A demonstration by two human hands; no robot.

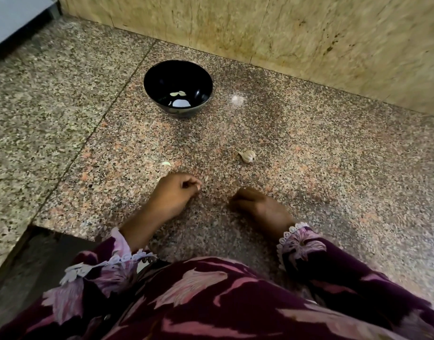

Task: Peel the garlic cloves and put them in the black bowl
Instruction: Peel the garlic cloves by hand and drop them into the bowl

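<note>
Bowl sits far, centre-left on the granite tabletop, near the back wall. We read this as parking it out of the working zone yet within reach for drops. A couple of pale peeled cloves lie at its bottom, so some of the job looks done.

Garlic bulb piece, unpeeled, lies right of centre, well apart from the bowl, nearer the hands. A small pale scrap lies just beyond the left hand; clove or skin, we cannot tell.

Left hand: fingers curled, tips pinched together on something small and pale, probably a clove or peel, too small to be sure. Right hand: fist-like, knuckles up, resting on the tabletop; whether it holds anything is hidden.

Both hands stay low and near the body, we judge for steadiness while peeling.
</note>
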